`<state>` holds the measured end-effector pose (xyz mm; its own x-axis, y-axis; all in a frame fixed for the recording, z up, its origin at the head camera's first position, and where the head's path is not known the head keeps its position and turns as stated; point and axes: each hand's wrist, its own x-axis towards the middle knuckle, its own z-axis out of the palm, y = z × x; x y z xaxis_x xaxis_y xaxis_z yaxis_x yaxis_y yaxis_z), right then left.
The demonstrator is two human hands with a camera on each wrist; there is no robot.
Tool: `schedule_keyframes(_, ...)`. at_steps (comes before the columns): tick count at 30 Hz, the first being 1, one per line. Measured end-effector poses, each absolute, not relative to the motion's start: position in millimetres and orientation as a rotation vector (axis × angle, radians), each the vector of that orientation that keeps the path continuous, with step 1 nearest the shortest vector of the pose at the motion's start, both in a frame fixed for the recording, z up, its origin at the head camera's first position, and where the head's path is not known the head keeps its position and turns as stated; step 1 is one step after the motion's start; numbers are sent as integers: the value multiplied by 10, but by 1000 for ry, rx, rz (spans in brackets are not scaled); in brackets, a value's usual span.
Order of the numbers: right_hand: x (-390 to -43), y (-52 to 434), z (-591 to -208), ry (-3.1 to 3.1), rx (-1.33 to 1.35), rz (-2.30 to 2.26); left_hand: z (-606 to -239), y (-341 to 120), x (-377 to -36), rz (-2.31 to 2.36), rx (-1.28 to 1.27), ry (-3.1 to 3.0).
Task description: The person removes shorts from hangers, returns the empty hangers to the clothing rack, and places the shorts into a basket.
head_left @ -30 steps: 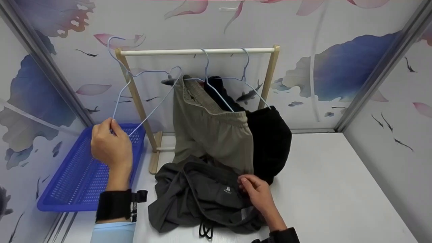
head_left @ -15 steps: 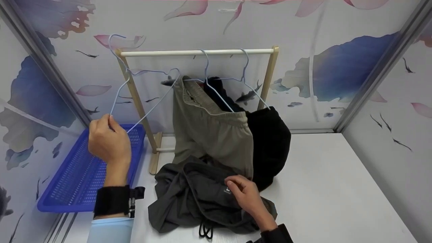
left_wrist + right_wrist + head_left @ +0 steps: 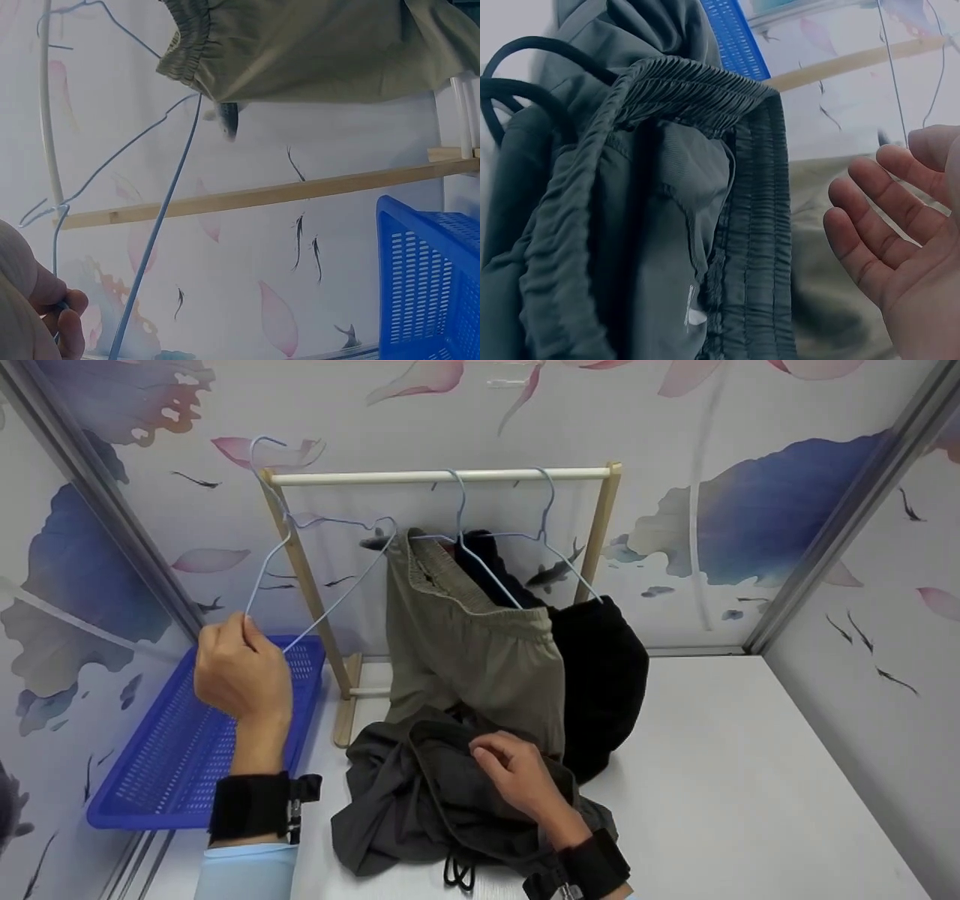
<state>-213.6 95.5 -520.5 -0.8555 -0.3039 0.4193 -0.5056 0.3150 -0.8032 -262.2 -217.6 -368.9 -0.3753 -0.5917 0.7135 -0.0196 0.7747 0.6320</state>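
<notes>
My left hand [image 3: 244, 671] pinches a light blue wire hanger [image 3: 160, 217] by its lower corner, hook upward, left of the rack. Nothing hangs on this hanger. Dark grey trousers [image 3: 390, 802] lie crumpled on the table in front of the rack, a black drawstring loop at the near edge. In the right wrist view their elastic waistband [image 3: 757, 225] gapes open with the lining showing. Over the trousers is my right hand [image 3: 517, 772], its fingers loosely bent; the right wrist view shows them apart from the cloth and holding nothing.
A wooden rack with a white rail [image 3: 360, 478] stands at the back. Khaki trousers [image 3: 480, 667] and a black garment [image 3: 604, 682] hang from it on blue wire hangers. A blue plastic basket [image 3: 120, 780] sits left, partly behind my left arm. Patterned walls enclose the white table [image 3: 735, 780].
My right hand has left the right edge of the grey trousers and moved left over them. My left hand keeps its hold on the hanger, which has tilted slightly.
</notes>
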Motion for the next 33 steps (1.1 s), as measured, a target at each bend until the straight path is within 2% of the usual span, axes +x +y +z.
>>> schedule_keyframes(33, -2210, 747, -5085, -2473, 847, 1488, -3785, -2206, -2540, -538, 444, -1968)
